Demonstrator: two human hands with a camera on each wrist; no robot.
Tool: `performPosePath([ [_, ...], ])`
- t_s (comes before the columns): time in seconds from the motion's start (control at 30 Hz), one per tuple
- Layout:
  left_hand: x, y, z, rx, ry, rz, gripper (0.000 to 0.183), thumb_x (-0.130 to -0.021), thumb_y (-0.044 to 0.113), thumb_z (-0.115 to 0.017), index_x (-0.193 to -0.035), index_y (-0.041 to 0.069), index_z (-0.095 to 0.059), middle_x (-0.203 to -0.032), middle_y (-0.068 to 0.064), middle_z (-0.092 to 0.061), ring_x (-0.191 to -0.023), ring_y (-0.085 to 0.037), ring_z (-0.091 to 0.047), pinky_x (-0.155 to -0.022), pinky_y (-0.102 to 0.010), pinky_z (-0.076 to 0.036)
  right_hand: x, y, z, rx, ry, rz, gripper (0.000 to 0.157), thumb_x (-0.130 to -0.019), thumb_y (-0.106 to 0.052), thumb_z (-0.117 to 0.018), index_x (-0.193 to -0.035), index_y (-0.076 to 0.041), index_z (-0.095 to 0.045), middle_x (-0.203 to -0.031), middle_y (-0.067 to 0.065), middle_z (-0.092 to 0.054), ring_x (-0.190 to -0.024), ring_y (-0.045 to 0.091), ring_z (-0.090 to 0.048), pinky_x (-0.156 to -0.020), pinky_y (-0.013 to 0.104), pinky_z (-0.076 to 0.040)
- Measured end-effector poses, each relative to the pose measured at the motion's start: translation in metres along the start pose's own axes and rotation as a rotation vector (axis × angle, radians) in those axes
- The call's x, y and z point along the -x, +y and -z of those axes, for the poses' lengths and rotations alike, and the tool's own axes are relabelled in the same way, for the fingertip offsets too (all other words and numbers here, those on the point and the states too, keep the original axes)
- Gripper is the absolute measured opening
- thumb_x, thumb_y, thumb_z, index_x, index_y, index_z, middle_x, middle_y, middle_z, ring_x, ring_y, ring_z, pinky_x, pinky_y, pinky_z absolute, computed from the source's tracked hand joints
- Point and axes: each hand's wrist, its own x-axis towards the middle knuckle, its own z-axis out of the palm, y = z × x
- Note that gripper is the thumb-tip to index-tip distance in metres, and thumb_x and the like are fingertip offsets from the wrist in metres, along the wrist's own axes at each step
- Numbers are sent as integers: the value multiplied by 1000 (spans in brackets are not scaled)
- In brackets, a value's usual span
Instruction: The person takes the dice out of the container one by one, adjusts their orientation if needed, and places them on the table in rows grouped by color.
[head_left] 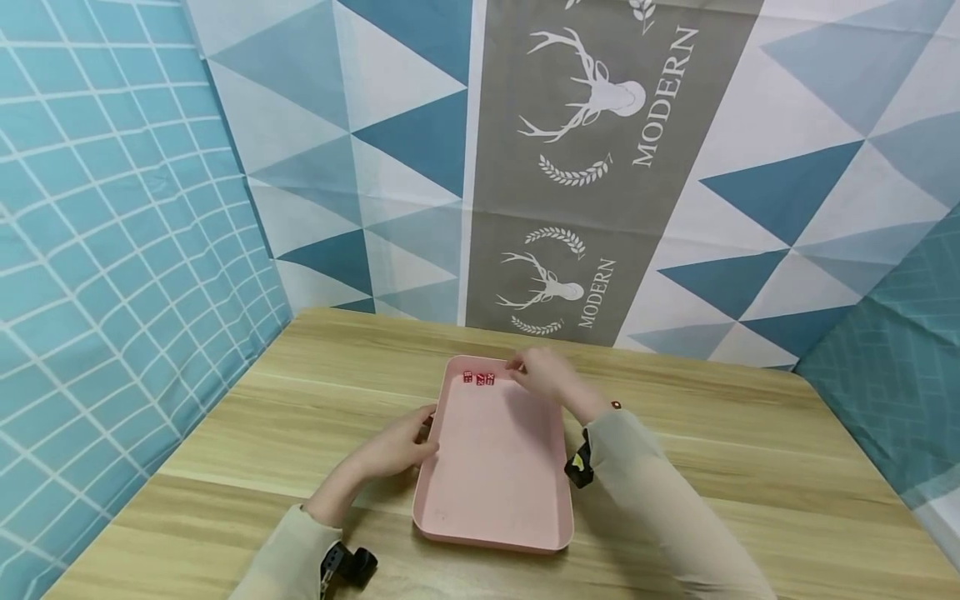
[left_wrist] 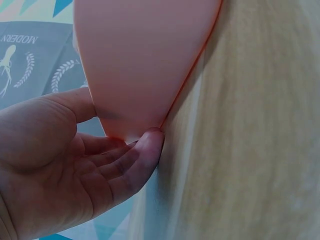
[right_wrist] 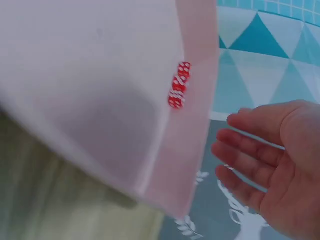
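Note:
A pink rectangular tray (head_left: pixel 495 467) lies lengthwise before me on the wooden table. My left hand (head_left: pixel 397 442) grips its left side; in the left wrist view the fingers (left_wrist: pixel 145 155) curl under the tray's edge and the thumb (left_wrist: pixel 82 104) lies against its wall. Three red dice with white dots (right_wrist: pixel 179 85) are lined up inside along the far wall. By the far right corner is my right hand (head_left: pixel 543 372), its fingers loosely bent. The right wrist view shows that hand just outside the rim, holding nothing.
Right of the right wrist, a small dark red thing with a white mark (head_left: pixel 617 405) lies on the wooden table (head_left: pixel 720 450), partly behind the sleeve. Patterned cloth (head_left: pixel 405 167) hangs behind the table, and blue checked cloth (head_left: pixel 112 208) on the left.

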Motion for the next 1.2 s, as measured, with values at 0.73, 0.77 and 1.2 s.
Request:
performPosePath([
  [0.73,1,-1,-2,-2,-1,-6,56,-86,6,-53,-136,-5,-32,-115,-18,-56,-98,-22,-55,-71,-29,-48,-18,-13,-42,-18,-84,18,22,-90,-14,-53,-110,-9,-64,-101,9,-64,-86,19,-56,-75,36,-46],
  [0.77,1,-1,-2,-2,1,-4,55,-86,6,-53,-136,-5,-32,-115,-18,-56,-98,-23,-55,-72,-29,-48,-18,-13,-42,-14,-88,16,23,-91,-14,-52,-111,-10,-63,-103,9,-63,-89,19,-56,-77,36,-46],
  [1.2,0,-1,0,-1,1,6,56,-86,6,-53,-136,-5,-32,-113,-19,-57,-95,-22,-54,-67,-28,-47,-17,-13,-44,24,-52,-11,18,-78,4,-56,-75,-8,-69,-82,3,-65,-77,15,-56,-68,28,-45],
])
